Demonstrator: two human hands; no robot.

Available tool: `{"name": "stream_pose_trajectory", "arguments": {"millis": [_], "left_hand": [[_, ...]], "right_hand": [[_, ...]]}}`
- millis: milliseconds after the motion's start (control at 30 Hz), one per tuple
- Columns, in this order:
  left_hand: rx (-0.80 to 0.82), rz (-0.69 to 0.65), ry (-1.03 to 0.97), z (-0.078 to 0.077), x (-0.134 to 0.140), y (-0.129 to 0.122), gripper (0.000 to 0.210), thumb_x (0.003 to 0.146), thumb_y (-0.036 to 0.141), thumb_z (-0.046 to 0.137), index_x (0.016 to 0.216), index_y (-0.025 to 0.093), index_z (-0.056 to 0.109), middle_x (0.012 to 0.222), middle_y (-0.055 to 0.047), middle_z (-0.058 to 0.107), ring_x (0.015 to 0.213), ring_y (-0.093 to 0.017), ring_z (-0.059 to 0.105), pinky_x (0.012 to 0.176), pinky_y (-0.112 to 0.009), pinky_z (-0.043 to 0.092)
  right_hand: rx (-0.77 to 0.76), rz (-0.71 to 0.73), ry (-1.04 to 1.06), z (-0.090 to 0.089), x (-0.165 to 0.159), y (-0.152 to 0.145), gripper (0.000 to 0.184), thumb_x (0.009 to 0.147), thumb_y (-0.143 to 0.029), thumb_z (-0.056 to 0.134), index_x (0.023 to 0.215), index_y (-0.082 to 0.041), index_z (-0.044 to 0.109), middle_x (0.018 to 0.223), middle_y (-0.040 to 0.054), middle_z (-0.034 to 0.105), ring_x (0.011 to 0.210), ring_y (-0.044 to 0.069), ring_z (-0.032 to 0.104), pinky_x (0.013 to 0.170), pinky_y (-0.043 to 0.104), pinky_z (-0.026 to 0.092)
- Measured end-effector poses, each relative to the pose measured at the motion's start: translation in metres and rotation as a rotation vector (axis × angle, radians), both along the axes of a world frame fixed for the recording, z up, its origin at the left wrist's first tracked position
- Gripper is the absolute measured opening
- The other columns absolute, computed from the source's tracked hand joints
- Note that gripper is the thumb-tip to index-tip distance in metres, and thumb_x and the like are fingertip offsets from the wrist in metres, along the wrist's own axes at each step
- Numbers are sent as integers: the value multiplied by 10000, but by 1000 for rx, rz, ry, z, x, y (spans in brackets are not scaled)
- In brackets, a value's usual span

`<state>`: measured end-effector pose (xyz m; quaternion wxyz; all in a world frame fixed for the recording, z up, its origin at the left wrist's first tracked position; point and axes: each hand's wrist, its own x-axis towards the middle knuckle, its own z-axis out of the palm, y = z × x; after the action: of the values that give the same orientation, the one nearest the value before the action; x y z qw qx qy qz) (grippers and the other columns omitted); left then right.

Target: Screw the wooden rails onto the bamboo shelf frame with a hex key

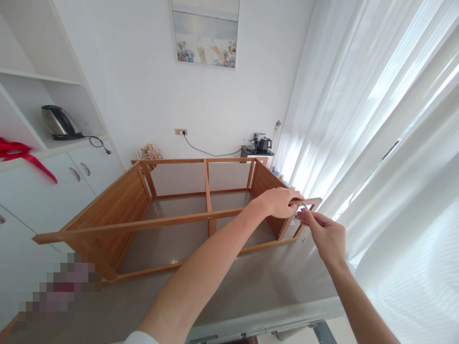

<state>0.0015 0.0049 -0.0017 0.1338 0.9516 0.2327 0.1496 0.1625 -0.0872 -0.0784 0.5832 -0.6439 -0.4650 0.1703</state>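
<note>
A wooden furniture frame with slatted end panels lies on its side across a grey table. Over the right end of its near rail, my left hand is closed with the fingers curled round the wood. Just right of it, my right hand pinches a thin metal tool against that same rail end. Most of the tool is hidden by my fingers, so its exact kind is unclear. A small metal piece shows below, near the frame's right end.
White curtains hang close on the right. A white cabinet stands left, with an electric kettle and a red ribbon. At the back are a small stand with a black kettle and a dried-twig bundle.
</note>
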Motion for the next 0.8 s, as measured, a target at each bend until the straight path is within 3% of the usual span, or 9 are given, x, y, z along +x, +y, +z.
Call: {"name": "stream_pose_trajectory", "arguments": {"millis": [233,500,700,800], "left_hand": [[-10,-1,13,2,-1,0,429,956,328,373,1368,278,481,1464,-7,505,1319,-230,489,1103,-374,398],[-50,12,25,7,-3,-3,410,946,306,392,1348,312,472,1391,5,567,1210,-214,566,1002,-339,458],[-190,38,11,7,0,0,443,977,315,242,1309,327,535,1363,35,588,1191,-191,567,1016,-334,446],[-200,29,12,7,2,3,462,963,291,250,1324,325,538,1405,37,555,1228,-194,541,1041,-335,427]], "right_hand": [[-57,-77,-171,10,-3,-4,357,817,-571,669,845,-233,779,829,38,771,841,271,735,785,347,556],[52,154,418,8,-9,7,384,702,-463,828,897,-137,772,859,90,767,855,243,736,802,322,621],[49,166,606,8,-9,7,369,656,-397,878,871,-117,769,857,97,763,807,206,738,783,275,634],[37,187,669,7,-5,8,354,649,-374,886,879,-133,767,869,88,765,809,198,740,798,268,633]]}}
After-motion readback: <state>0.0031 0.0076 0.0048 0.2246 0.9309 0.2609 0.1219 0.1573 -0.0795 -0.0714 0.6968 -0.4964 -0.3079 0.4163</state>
